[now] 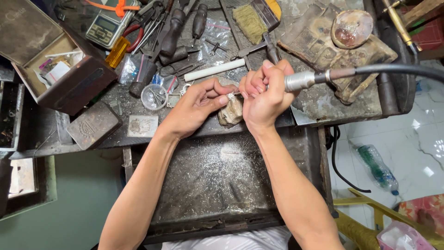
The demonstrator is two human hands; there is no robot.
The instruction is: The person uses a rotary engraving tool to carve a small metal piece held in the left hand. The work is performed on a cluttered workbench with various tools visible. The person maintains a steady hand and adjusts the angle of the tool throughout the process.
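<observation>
My left hand (200,103) pinches a small silver ring (230,96) between thumb and fingers and holds it against a worn wooden bench peg (231,113). My right hand (263,92) is closed around the metal handpiece of a rotary tool (300,80), whose black flexible shaft (397,69) runs off to the right. The tool's tip meets the ring, partly hidden by my fingers.
A metal tray (217,185) dusted with silver filings sits under my forearms. The bench holds pliers, files, a brush (252,21), a white rod (214,70), a small scale (105,25), an open box (60,69) and a metal block (94,125). A plastic bottle (378,169) lies on the floor.
</observation>
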